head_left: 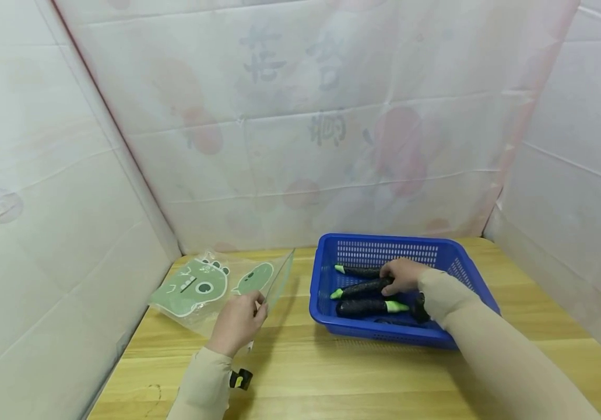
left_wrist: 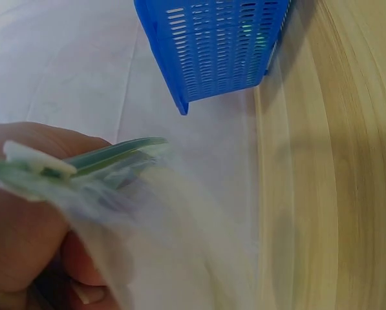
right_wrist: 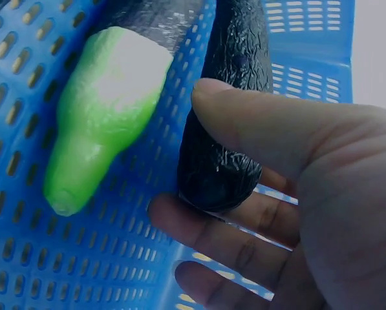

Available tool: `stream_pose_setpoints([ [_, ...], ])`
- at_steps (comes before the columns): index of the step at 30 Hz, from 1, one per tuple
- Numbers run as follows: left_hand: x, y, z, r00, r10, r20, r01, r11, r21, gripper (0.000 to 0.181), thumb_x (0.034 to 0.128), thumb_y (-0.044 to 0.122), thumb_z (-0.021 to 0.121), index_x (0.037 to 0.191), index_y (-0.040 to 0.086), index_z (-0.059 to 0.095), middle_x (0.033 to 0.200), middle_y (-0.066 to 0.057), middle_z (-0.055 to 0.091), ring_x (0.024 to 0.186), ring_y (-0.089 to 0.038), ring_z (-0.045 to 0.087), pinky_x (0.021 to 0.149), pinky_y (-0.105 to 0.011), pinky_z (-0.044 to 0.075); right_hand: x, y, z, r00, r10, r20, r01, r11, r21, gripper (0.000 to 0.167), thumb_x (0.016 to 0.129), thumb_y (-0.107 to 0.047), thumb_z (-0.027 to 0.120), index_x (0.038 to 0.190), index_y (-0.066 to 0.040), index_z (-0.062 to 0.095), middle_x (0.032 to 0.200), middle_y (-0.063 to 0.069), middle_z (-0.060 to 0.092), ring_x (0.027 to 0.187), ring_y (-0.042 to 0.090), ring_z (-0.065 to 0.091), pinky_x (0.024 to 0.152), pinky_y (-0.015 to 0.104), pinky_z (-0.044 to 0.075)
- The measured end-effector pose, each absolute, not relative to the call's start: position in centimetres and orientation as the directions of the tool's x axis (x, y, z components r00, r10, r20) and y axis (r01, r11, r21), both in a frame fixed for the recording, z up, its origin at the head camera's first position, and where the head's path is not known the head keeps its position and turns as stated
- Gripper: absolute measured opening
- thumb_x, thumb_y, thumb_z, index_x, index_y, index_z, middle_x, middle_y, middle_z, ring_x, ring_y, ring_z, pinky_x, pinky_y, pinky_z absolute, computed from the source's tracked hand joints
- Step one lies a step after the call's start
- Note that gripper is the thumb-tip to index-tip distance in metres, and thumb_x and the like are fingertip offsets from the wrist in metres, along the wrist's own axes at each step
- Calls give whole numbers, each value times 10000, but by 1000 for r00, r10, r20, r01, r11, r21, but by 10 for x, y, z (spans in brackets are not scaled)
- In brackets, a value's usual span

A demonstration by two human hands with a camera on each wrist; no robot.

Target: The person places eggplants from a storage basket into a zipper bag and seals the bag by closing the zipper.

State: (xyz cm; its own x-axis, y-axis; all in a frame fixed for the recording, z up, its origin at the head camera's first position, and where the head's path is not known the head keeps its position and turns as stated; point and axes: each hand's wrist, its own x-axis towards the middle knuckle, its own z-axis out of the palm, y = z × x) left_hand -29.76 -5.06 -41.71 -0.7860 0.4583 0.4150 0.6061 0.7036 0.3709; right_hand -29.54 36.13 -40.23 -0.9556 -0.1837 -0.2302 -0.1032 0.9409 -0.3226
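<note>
While L hand (head_left: 239,321) pinches bag (head_left: 221,291) edge, R hand (head_left: 406,275) grips eggplant (right_wrist: 235,58) inside basket (head_left: 358,329) rim; table (head_left: 295,332) gap btwn

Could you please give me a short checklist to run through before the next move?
1. Left hand holding the plastic bag by its edge: ok.
2. Bag mouth spread wide: cannot tell.
3. Right hand gripping the middle eggplant: ok, thumb on one side, fingers on the other.
4. Held eggplant out of the blue basket: not ok, it is inside.
5. Basket upright on the table: ok.
</note>
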Motion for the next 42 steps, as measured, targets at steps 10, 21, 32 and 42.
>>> stream_pose_setpoints([
  [10, -291, -49, -411, -769, 443, 461, 615, 711, 342, 88, 891, 149, 650, 813, 109, 661, 495, 150, 448, 379, 16, 363, 376, -197, 320, -300, 371, -400, -961, -231, -154, -136, 876, -464, 404, 857, -374, 714, 1148, -102, 649, 971, 22, 637, 824, 195, 592, 687, 371, 488],
  [21, -289, -42, -412, -744, 512, 430, 657, 676, 333, 89, 848, 80, 604, 771, 117, 631, 467, 150, 410, 388, 27, 352, 392, -197, 328, -296, 370, -376, -976, -178, -125, -89, 851, -518, 593, 956, -500, 511, 1302, -19, 526, 1110, 155, 610, 761, 226, 622, 692, 389, 494],
  [32, -291, -43, -415, -746, 533, 398, 658, 683, 319, 88, 832, 67, 605, 766, 125, 612, 496, 133, 435, 413, 8, 378, 417, -207, 348, -285, 358, -363, -983, -172, -60, -114, 837, -535, 470, 985, -499, 443, 1092, -58, 564, 825, 77, 554, 661, 168, 552, 617, 356, 456],
  [42, -294, -42, -415, -765, 540, 352, 642, 687, 341, 83, 853, 85, 596, 782, 119, 621, 525, 113, 461, 422, -10, 396, 415, -213, 359, -277, 352, -356, -989, -148, 22, -141, 872, -469, 545, 985, -526, 414, 1171, -31, 548, 867, 56, 584, 718, 158, 539, 673, 385, 444],
])
